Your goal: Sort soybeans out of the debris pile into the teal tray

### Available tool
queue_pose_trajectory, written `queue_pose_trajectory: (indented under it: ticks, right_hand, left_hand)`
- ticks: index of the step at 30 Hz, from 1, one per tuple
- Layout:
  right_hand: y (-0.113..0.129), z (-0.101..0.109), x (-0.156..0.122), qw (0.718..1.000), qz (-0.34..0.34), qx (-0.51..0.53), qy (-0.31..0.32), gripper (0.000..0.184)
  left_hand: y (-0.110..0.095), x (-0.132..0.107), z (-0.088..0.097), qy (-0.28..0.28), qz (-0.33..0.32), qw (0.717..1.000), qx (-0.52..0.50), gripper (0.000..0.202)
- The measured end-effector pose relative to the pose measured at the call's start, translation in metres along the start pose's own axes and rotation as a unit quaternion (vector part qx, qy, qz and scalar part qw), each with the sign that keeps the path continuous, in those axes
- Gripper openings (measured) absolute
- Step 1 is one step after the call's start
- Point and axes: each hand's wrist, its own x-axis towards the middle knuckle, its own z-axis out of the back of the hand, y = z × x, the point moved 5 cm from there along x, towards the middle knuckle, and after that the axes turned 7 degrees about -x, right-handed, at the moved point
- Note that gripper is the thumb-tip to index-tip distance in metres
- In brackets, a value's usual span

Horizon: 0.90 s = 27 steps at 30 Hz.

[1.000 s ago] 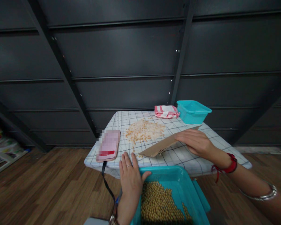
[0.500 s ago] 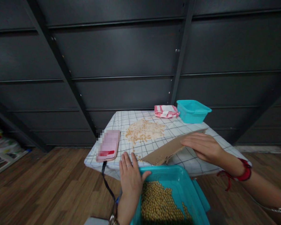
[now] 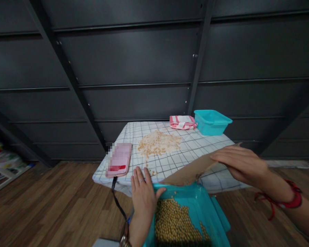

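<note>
A small table with a white checked cloth [image 3: 187, 151] carries a pile of pale beans [image 3: 158, 142]. At its near edge sits a teal tub [image 3: 195, 199] with yellow beans in it. My left hand [image 3: 144, 195] grips the tub's left rim, fingers over the edge and thumb inside. My right hand [image 3: 243, 164] lies with fingers closed on a brown cardboard strip [image 3: 187, 171]. The strip stands on edge on the cloth, and its left end reaches the tub's far rim.
A pink phone [image 3: 118, 159] with a dark strap lies at the table's left edge. A second teal tub [image 3: 212, 121] and a folded pink-striped cloth [image 3: 182, 121] stand at the back. A dark panelled wall rises behind; wooden floor surrounds the table.
My right hand has drawn the cardboard strip toward me and to the right, from mid-table to the near tub's rim. The left hand has stayed on the tub.
</note>
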Motion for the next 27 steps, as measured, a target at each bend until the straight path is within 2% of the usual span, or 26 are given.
queue_pose_trajectory:
  ticks: [4,11,27]
  right_hand:
    - [0.001,-0.013,0.011,0.999,0.004,-0.043,-0.024,0.039]
    - [0.002,-0.04,0.022,0.999,0.036,-0.011,-0.038,0.037]
    - [0.007,-0.041,0.022,0.999,0.046,-0.017,-0.013,0.031]
  left_hand:
    - [-0.001,-0.001,0.0,0.016,-0.003,1.0,0.001,0.091]
    - [-0.004,-0.002,0.001,0.009,-0.009,0.999,0.029,0.093]
    - [-0.006,0.0,0.005,0.03,0.017,0.999,-0.016,0.091]
